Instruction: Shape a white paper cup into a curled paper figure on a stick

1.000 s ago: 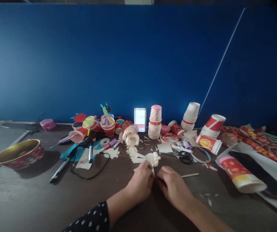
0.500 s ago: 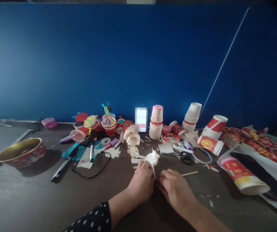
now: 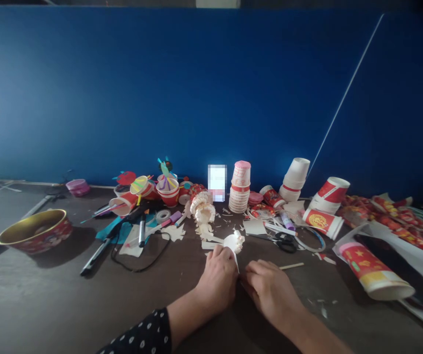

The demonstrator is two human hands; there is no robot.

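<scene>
Near the middle of the table, my left hand (image 3: 217, 275) is closed round a white paper piece (image 3: 232, 242) with curled strips along its far edge. Most of that piece is hidden under the fingers. My right hand (image 3: 270, 290) lies close on the other side, its fingers bent together at the paper's near edge. Whatever those right fingertips pinch is hidden from view. Just beyond the hands stands a ruffled white paper shape (image 3: 204, 214) made of curled strips. A thin pale stick (image 3: 291, 266) lies right of my right hand.
Black scissors (image 3: 285, 242) and a marker (image 3: 142, 231) lie beyond the hands. Stacked paper cups (image 3: 239, 194) stand at the back. A red-and-gold bowl (image 3: 36, 236) is at left. At right, a red paper cup (image 3: 375, 273) lies beside a dark phone-like slab (image 3: 399, 265).
The whole view has shifted slightly, so everything sits a little further right. My hands keep nearly the same pose at the white paper piece.
</scene>
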